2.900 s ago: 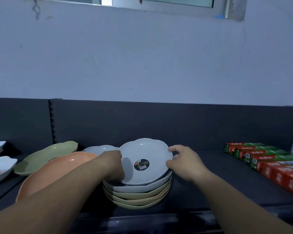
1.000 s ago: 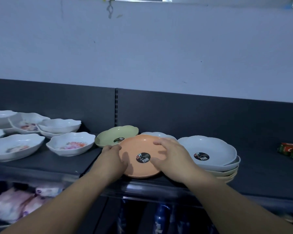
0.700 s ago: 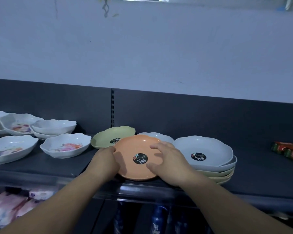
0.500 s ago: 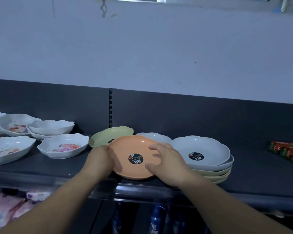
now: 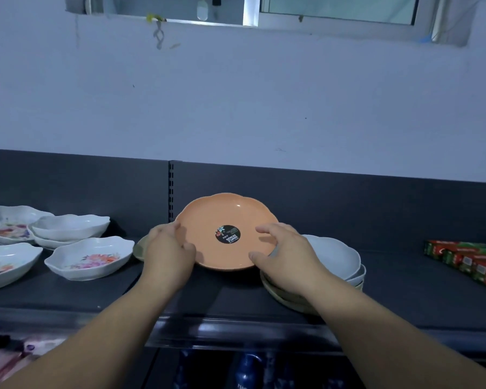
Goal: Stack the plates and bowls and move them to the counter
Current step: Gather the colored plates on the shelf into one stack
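Left hand point(image 5: 169, 254) and right hand point(image 5: 286, 255) pinch orange scalloped plate point(image 5: 230, 217) by opposite rims, tilted. Risk: rim-only hold slips, plate hits pale plate stack point(image 5: 335, 256).

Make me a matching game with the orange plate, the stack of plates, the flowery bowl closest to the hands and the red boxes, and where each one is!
Things
1. orange plate
2. stack of plates
3. flowery bowl
4. red boxes

Places
A. far right of the shelf
B. held by the left hand and the right hand
C. on the shelf, left of both hands
D. beside the right hand, partly hidden by it

Pairs: 1-B, 2-D, 3-C, 4-A
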